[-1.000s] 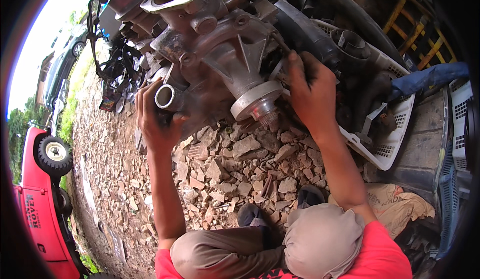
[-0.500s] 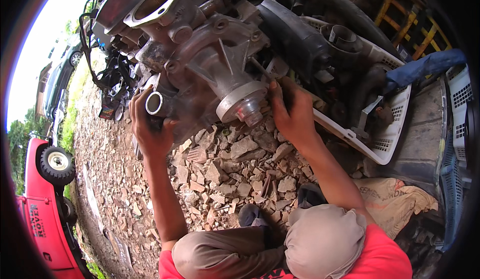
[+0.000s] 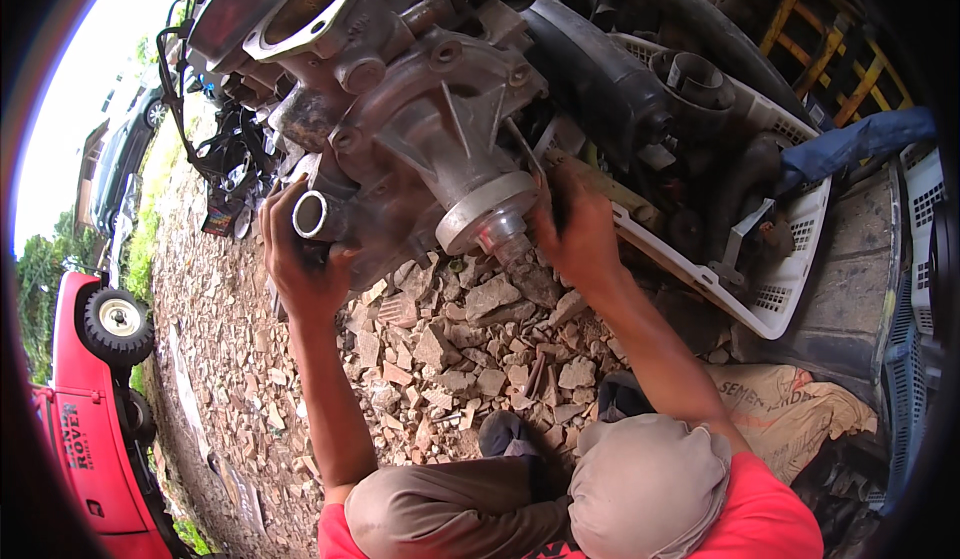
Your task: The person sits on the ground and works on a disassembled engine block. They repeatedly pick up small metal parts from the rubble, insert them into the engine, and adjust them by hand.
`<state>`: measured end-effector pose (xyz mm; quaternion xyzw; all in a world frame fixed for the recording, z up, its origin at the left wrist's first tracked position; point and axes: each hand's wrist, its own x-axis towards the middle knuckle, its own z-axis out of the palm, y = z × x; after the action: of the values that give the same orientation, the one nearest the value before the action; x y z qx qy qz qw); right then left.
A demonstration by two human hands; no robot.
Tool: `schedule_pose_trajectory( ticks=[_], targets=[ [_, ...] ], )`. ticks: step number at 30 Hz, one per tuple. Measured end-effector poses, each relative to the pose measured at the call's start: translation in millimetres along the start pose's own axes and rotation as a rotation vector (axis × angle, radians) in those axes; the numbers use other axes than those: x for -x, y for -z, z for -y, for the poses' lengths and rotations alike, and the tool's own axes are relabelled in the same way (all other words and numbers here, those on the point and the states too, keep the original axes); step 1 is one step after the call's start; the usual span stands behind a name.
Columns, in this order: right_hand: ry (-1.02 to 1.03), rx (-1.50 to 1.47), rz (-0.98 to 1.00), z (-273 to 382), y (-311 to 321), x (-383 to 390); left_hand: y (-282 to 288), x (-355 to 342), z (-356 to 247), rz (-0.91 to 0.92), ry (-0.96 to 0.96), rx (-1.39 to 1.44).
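The metal housing (image 3: 432,124) fills the top of the view, its long axis running from eleven o'clock down to five and ending in a round flange (image 3: 488,209) and a stubby shaft (image 3: 503,231).

Alongside its right edge lies a thin metal rod (image 3: 524,145), leaning nearly the same way, its upper end against or just beside the housing; which, I cannot tell. The right hand (image 3: 578,227) pinches the rod's lower end between thumb and fingers, the contact itself partly hidden. From this grip the rod points to eleven o'clock, and the shaft sits at nine, just beside the thumb. This hand is clearly the nearer one.

The left hand (image 3: 308,267) cups a short pipe (image 3: 338,214) at the housing's lower left, fingers on one side, thumb below; how firmly it grips, I cannot tell. From it, the shaft lies toward two o'clock, well apart.

Farther out, a white crate (image 3: 772,324) stands at four o'clock from the right hand, and broken stone (image 3: 435,344) covers the ground at six from the flange.
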<state>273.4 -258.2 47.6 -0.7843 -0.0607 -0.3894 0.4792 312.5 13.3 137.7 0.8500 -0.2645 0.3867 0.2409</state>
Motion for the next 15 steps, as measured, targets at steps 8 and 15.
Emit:
schedule_pose_trajectory(
  ticks=[8,15],
  targets=[
    [-0.002,0.006,0.104,16.4,15.0,-23.9,0.0,-0.6,-3.3,-0.009,0.017,0.015],
    [0.017,0.075,0.064,20.4,10.1,-30.3,0.0,0.5,-0.8,-0.027,-0.018,-0.008]
  ],
)
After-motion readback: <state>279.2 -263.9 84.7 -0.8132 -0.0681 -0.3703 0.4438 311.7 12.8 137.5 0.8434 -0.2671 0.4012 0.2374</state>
